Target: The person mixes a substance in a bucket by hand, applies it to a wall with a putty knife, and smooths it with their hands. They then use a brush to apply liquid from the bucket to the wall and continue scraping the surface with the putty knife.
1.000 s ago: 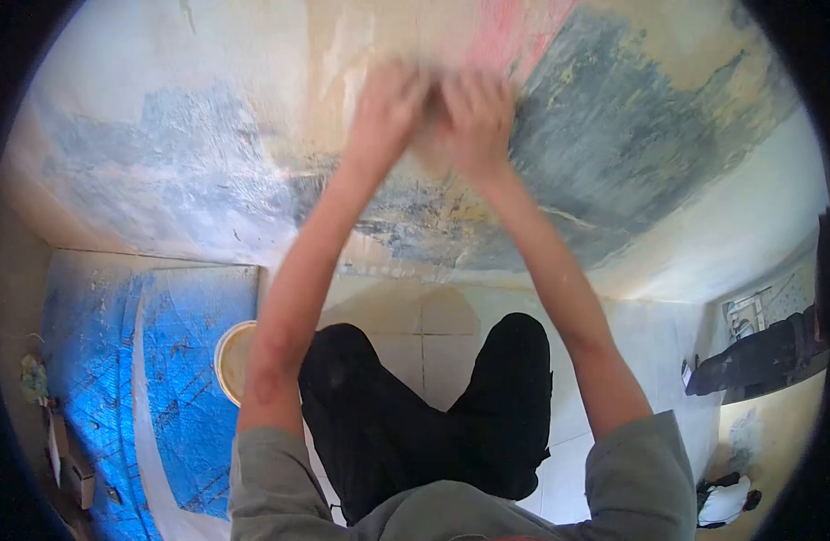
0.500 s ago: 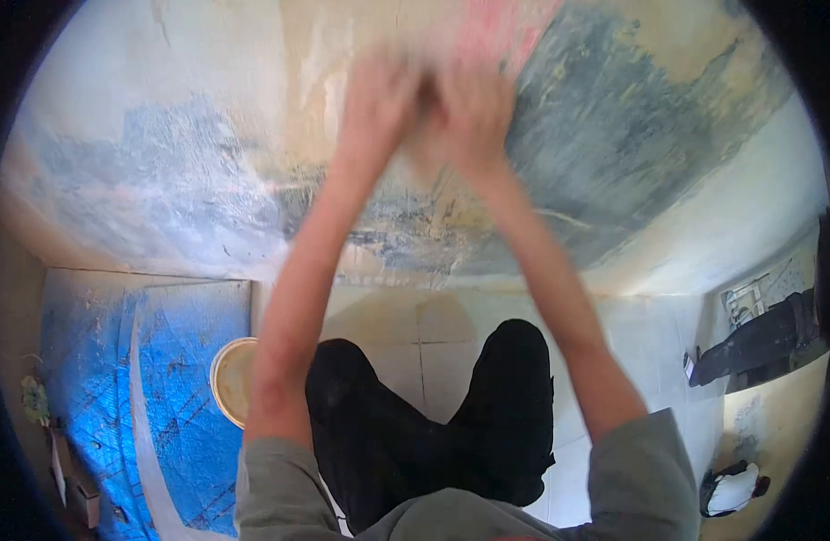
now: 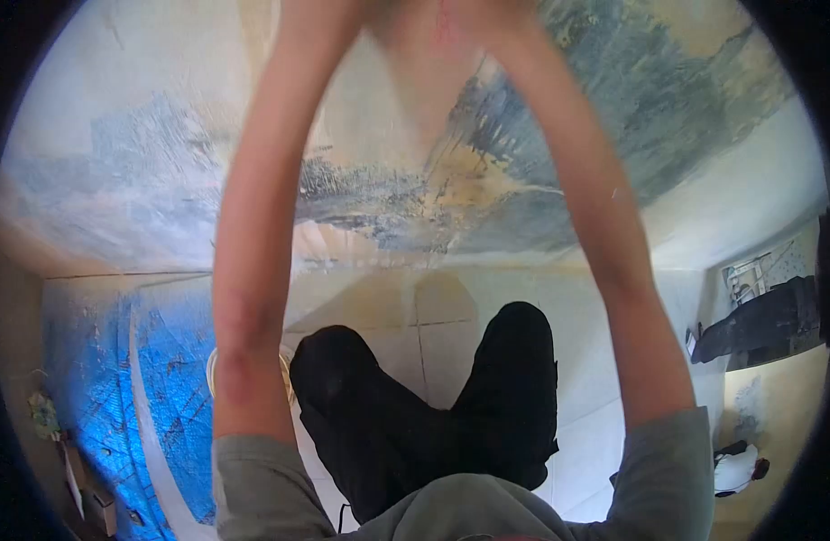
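My left hand [image 3: 336, 13] and right hand [image 3: 500, 16], blurred at the top edge, seem to work the patchy wall [image 3: 374, 117] across the upper frame; their grip I can't tell. Next calls for even pressure.

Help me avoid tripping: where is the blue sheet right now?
In the head view, the blue sheet lies at lower left, on the floor below the stained wall, left of the black trousers.
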Available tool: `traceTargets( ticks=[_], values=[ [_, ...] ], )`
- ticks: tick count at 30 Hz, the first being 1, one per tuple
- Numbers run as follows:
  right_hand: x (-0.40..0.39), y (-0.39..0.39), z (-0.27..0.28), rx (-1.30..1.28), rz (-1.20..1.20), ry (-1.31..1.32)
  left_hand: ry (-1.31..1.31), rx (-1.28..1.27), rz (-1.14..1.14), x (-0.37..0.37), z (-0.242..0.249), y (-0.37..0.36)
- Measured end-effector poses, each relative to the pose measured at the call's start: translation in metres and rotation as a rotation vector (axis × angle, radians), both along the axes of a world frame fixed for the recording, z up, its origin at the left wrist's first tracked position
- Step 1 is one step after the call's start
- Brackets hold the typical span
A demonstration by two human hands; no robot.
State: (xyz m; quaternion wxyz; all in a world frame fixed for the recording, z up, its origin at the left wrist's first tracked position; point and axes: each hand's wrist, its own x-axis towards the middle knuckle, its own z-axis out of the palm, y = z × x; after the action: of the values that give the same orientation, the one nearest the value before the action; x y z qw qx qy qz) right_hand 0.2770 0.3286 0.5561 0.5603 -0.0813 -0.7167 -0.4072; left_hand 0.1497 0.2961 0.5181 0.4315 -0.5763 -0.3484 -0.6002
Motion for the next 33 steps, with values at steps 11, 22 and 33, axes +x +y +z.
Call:
traceTargets(
  ticks=[11, 22, 33],
  values=[
    [0.063, -0.085, -0.296, -0.827, 0.029, -0.079, 0.156, -0.824, -0.005, 0.032, -0.276, -0.087],
    [0.052, -0.084, -0.295, -1.122, 0.314, 0.019, -1.467, -0.640, -0.938, 0.095, -0.297, -0.099],
    [0.040, -0.083, -0.314, -1.435, 0.513, -0.202, -1.509, -0.764, -0.781, 0.058, -0.309, -0.126]
  ],
)
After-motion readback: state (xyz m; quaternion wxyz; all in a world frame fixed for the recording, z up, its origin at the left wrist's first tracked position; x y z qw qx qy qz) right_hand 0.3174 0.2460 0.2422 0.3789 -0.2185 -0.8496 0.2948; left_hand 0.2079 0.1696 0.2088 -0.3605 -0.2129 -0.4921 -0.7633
